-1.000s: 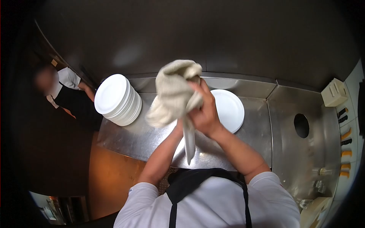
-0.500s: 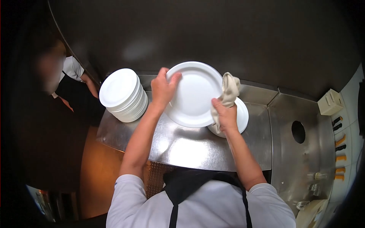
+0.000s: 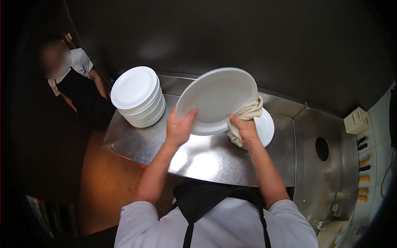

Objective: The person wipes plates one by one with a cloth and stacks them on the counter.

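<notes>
A white plate (image 3: 219, 97) is held up, tilted, above the steel counter. My left hand (image 3: 178, 129) grips its lower left rim, thumb on the near face. At the lower right rim, my right hand (image 3: 245, 129) is closed around a cream cloth (image 3: 249, 110), pressing it against the plate. Behind that hand, partly hidden, lies more white crockery (image 3: 265, 128) on the counter. A tall stack of white plates (image 3: 135, 87) stands to the left of my left hand.
The steel counter (image 3: 144, 142) meets a dark wall at the back. To the right is a steel surface with a round hole (image 3: 321, 149). Knives with yellow and black handles (image 3: 364, 168) line the right wall. Another person (image 3: 80, 78) stands at the left.
The plate has tipped and turned in my hands. My left hand has slid down to the plate's lower left, and the cloth has shifted lower. The co-worker shows more fully.
</notes>
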`<state>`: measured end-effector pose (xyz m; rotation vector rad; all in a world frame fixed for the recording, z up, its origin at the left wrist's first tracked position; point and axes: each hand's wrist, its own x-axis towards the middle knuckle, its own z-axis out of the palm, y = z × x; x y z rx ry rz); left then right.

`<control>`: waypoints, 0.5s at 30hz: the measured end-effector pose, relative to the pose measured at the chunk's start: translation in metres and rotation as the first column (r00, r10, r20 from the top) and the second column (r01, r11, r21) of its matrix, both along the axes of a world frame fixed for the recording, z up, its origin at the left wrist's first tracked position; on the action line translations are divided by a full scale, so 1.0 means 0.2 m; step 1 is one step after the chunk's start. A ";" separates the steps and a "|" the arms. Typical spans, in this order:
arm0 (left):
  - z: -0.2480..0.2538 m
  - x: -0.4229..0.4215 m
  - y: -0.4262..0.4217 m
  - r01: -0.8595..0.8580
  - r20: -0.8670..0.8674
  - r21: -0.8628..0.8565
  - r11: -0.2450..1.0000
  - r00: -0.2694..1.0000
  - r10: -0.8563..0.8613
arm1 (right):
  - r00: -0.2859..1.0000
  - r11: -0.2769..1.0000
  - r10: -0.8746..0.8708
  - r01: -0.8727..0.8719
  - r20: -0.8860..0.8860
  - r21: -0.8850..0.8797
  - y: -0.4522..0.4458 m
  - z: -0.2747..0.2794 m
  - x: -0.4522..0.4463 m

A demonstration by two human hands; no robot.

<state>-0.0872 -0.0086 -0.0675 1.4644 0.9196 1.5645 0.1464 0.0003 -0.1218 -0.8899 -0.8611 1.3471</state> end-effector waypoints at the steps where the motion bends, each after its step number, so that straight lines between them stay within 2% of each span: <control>1: 0.02 -0.05 -0.03 0.040 -0.078 0.018 0.999 0.996 -0.038 | 0.992 1.000 0.011 -0.013 0.128 0.019 0.01 0.03 0.05; 3: 0.08 -0.14 -0.08 0.084 -0.250 0.023 0.996 0.965 -0.075 | 0.917 0.991 0.088 -0.118 0.388 0.054 0.03 0.15 0.13; 5: 0.13 -0.20 -0.11 0.094 -0.442 0.035 0.995 0.894 -0.069 | 0.775 0.977 0.142 -0.210 0.615 0.038 0.05 0.31 0.13; 6: 0.16 -0.21 -0.12 0.105 -0.505 -0.004 0.995 0.858 -0.092 | 0.694 0.963 0.060 -0.229 0.717 0.141 0.08 0.37 0.12; 9: 0.22 -0.17 -0.12 0.107 -0.668 -0.148 0.983 0.722 -0.179 | 0.182 0.910 0.017 -0.411 0.983 0.060 0.13 0.60 0.00; 10: 0.24 -0.14 -0.11 0.092 -0.714 -0.211 0.973 0.665 -0.217 | 0.108 0.902 0.042 -0.431 0.993 0.009 0.13 0.64 -0.05; 11: 0.25 -0.12 -0.12 0.073 -0.754 -0.272 0.960 0.604 -0.260 | 0.076 0.851 -0.016 -0.522 0.997 0.053 0.13 0.66 -0.10; 14: -0.01 -0.08 -0.05 0.103 -0.716 -0.114 0.988 0.681 -0.154 | 0.049 0.678 -0.159 -0.720 0.986 0.145 0.10 0.75 -0.26; 15: -0.04 -0.08 -0.04 0.074 -0.702 -0.052 0.996 0.707 -0.089 | 0.234 0.675 -0.170 -0.680 0.957 0.286 0.08 0.79 -0.27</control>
